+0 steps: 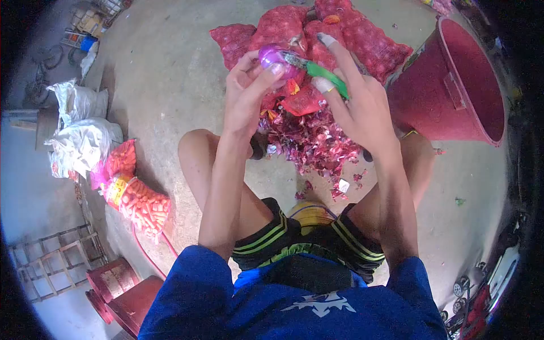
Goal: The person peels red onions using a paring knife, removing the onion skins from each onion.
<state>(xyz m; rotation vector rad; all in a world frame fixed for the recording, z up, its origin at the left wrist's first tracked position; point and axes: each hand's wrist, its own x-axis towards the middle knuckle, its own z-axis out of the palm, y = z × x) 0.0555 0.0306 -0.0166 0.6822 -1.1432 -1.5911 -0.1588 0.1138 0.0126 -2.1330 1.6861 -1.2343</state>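
A shiny purple onion [277, 61] is held in the fingers of my left hand [249, 93], in front of the net sacks. My right hand [360, 93] grips a small knife with a green handle [327, 77]; its blade touches the right side of the onion. Pale coverings show on some fingertips of the right hand. Below both hands, a heap of purple-red onion skins [320, 141] lies on the floor between my knees.
Red net sacks of onions [280, 28] lie ahead. A big red tub [419, 85] stands at the right. On the left are white sacks [88, 141] and a bag of orange pieces [144, 207], with red containers [136, 300] below.
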